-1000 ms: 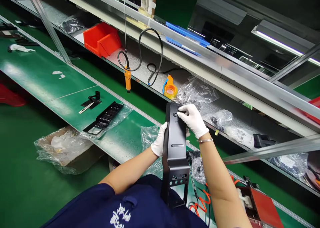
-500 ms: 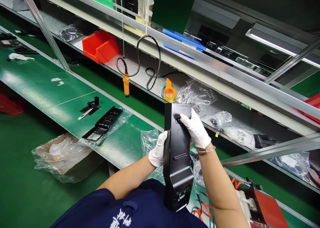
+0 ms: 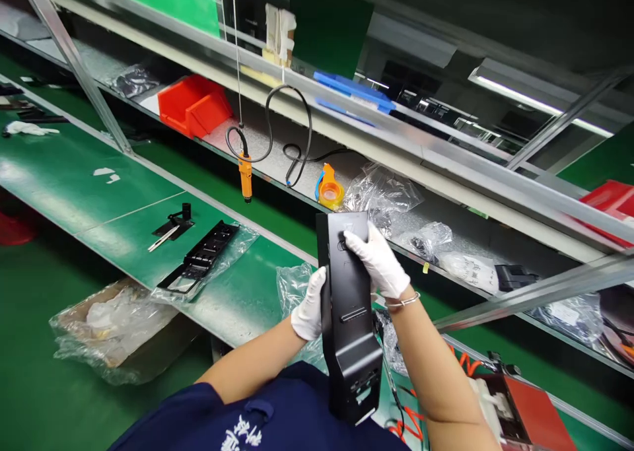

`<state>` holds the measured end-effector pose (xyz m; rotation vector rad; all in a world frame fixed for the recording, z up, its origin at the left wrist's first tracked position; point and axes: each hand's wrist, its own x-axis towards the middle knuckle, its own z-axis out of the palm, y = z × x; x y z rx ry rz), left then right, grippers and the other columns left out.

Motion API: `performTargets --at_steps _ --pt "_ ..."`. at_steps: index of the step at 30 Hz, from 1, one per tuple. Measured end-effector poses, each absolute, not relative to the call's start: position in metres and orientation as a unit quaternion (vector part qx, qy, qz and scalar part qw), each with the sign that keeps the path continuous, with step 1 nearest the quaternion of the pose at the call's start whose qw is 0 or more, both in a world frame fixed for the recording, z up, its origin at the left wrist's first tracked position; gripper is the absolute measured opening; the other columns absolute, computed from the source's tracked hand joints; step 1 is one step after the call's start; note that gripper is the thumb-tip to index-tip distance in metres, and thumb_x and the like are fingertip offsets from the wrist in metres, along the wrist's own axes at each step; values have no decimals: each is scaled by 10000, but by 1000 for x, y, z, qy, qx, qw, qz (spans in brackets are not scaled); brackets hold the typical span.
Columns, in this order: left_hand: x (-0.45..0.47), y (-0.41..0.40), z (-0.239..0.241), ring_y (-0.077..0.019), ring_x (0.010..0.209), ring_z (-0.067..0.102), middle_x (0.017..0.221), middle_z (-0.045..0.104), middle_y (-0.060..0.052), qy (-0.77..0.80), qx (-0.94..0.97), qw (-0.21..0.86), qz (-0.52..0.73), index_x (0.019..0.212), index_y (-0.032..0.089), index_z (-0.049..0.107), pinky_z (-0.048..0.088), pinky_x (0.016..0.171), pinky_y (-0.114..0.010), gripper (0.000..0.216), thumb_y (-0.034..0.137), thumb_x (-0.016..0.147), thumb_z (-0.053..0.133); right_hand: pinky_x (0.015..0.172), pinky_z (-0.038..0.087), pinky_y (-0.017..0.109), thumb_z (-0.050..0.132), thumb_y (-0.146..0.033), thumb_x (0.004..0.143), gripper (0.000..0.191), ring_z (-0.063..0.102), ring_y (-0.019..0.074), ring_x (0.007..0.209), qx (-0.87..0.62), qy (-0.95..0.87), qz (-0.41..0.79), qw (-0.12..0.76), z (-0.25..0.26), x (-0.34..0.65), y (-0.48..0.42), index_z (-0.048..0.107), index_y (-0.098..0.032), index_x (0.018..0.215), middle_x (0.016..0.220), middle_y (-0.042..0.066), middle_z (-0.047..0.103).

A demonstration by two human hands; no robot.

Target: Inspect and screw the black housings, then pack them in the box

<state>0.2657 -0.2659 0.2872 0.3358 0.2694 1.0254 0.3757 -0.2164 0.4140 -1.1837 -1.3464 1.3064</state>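
Observation:
I hold a long black metal housing (image 3: 349, 325) upright in front of my chest, over the green conveyor belt (image 3: 123, 207). My left hand (image 3: 310, 306), in a white glove, grips its left edge about halfway up. Also gloved, my right hand (image 3: 376, 259) closes on the upper part, fingertips pressing at a small oval hole near the top. The housing's lower end rests near my dark blue shirt.
A black plastic frame in a clear bag (image 3: 203, 256) and a small black bracket (image 3: 171, 226) lie on the belt. An orange electric screwdriver (image 3: 244, 177) hangs above. Red bin (image 3: 193, 104), yellow tape dispenser (image 3: 329, 188) and plastic bags sit on the shelf. A bagged carton (image 3: 113, 325) stands below.
The housing was turned in my hands, its perforated bracket end rotating out of view, and it shifted slightly left and down. Both hands kept their grip.

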Motion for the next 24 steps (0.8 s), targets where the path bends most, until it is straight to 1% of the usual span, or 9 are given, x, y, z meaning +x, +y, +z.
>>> performTargets --at_steps 3,5,6,8,10,12,19,22,24 --pt "265 -259 295 -400 1312 661 1235 786 -161 49 178 866 464 1276 145 739 442 1211 -566 808 781 780 689 635 503 172 600 -855 809 951 604 57 819 -448 -523 573 445 402 386 -213 478 -178 1466 1333 95 603" --pt "264 -257 298 -398 1265 691 1274 768 -178 19 184 866 464 1310 122 715 445 1202 -575 851 786 780 681 589 475 177 497 -879 861 969 597 52 802 -448 -518 570 454 396 390 -217 391 -219 1563 1379 88 578" --pt "264 -257 297 -390 1238 707 1277 768 -172 19 181 865 467 1310 127 715 449 1199 -572 847 782 774 691 633 506 176 517 -862 864 959 616 58 859 -454 -522 557 460 394 390 -220 385 -226 1570 1397 84 568" --pt "264 -256 292 -361 1210 726 1262 780 -139 46 165 861 479 1276 158 736 454 1205 -537 789 759 766 717 881 578 175 620 -790 848 912 636 79 1093 -463 -539 522 471 394 386 -226 435 -211 1529 1444 81 539" --pt "265 -255 284 -328 1248 711 1251 790 -99 90 145 843 510 1225 196 761 444 1226 -480 690 722 779 733 1157 509 201 722 -706 806 883 572 110 1314 -472 -557 488 478 397 379 -230 473 -186 1476 1489 83 504" --pt "266 -254 274 -314 1334 659 1252 793 -70 135 140 819 539 1190 222 776 421 1252 -444 589 667 806 739 1236 460 242 785 -624 765 880 564 134 1344 -485 -562 472 476 402 371 -231 473 -175 1454 1485 85 510" --pt "259 -270 249 -287 1460 552 1214 807 -27 203 172 765 586 1100 270 802 350 1307 -401 401 585 876 697 953 572 220 813 -573 697 818 645 135 1111 -470 -523 527 478 415 360 -238 497 -150 1321 1342 99 602" --pt "254 -275 245 -315 1477 530 1244 796 -71 207 177 776 569 1081 231 802 357 1302 -418 445 599 845 716 981 567 225 816 -574 695 846 642 140 1139 -462 -522 528 486 412 356 -241 474 -153 1344 1357 99 594" --pt "251 -274 241 -293 1514 485 1247 796 -64 204 172 789 554 1079 236 795 341 1305 -376 439 594 833 731 1036 551 234 805 -587 704 861 633 143 1174 -469 -529 515 485 408 353 -240 475 -154 1371 1364 97 592"
